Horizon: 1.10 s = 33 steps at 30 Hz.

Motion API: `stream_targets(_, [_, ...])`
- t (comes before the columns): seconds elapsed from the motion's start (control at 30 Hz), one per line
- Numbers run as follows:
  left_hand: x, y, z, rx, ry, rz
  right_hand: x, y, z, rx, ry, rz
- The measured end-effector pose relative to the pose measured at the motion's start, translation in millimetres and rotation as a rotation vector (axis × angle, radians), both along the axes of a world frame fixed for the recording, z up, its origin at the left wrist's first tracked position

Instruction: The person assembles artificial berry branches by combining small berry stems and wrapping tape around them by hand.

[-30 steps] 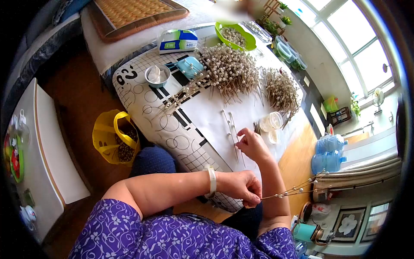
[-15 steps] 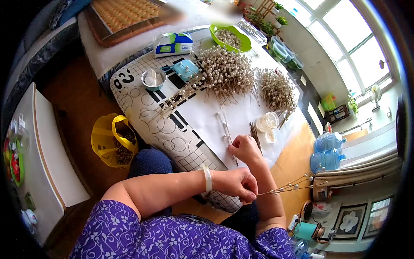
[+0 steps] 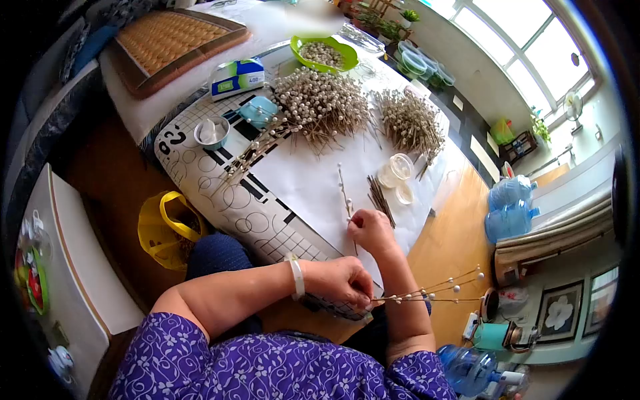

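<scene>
My left hand [image 3: 343, 281], with a pale band at the wrist, pinches the ends of several beaded stems [image 3: 433, 293] that fan out to the right across my other forearm. My right hand [image 3: 372, 230] is closed on a beaded stem [image 3: 344, 187] that points up and away over the white paper [image 3: 313, 193]. Just right of that hand lies a bundle of bare brown sticks [image 3: 381, 200], next to open clear round tubs [image 3: 396, 171]. Farther back are two heaps of beaded stems, a large one [image 3: 320, 107] and a smaller one [image 3: 410, 123].
A green bowl of beads [image 3: 325, 55], a tissue pack [image 3: 237, 78], a blue item [image 3: 258, 112] and a small tin [image 3: 212, 133] stand on the table's back and left. A yellow bag [image 3: 170, 230] is on the floor at left. Blue water bottles [image 3: 511, 208] stand at right.
The view has shifted, so the table sits farther left. My right hand has closed on the stems that lay on the paper. My left hand still holds its bunch.
</scene>
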<state>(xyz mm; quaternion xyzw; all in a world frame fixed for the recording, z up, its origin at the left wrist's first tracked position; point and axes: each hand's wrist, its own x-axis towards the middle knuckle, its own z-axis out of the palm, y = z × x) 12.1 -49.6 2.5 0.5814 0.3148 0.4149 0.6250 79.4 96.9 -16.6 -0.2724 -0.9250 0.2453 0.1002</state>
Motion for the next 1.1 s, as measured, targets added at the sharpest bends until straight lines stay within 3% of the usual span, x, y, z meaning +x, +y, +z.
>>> stream_targets(0.03, [-2, 1, 0, 0.027, 0.026, 0.051, 3, 2, 3, -0.191, 0.114, -0.039])
stream_targets(0.07, [-5, 2, 0, 0.026, 0.034, 0.037, 4, 6, 8, -0.617, 0.258, -0.114])
stream_targets(0.1, [-10, 2, 1, 0.093, 0.108, 0.113, 13, 12, 17, -0.819, 0.362, -0.139])
stream_targets(0.2, [-20, 7, 2, 0.183, 0.204, 0.277, 29, 23, 24, -1.102, 0.681, -0.047])
stream_targets(0.37, [-24, 18, -1, 0.282, 0.15, 0.561, 35, 14, 29, -1.07, 0.764, -0.038])
stream_targets(0.5, [-19, 27, 5, 0.182, 0.091, 0.506, 32, -5, 32, -1.024, 0.716, 0.004])
stream_targets(0.6, [-15, 30, 8, 0.302, 0.222, 0.618, 34, -7, 36, -1.022, 0.733, 0.009])
stream_targets(0.77, [-17, 28, 13, 0.343, 0.274, 0.574, 38, -5, 42, -1.054, 0.727, 0.114])
stream_targets(0.93, [-19, 27, 16, 0.342, 0.301, 0.546, 32, 3, 41, -1.075, 0.929, 0.03])
stream_targets(1.1, [-18, 28, 11, 0.367, 0.292, 0.551, 29, 8, 48, -1.013, 0.857, -0.037])
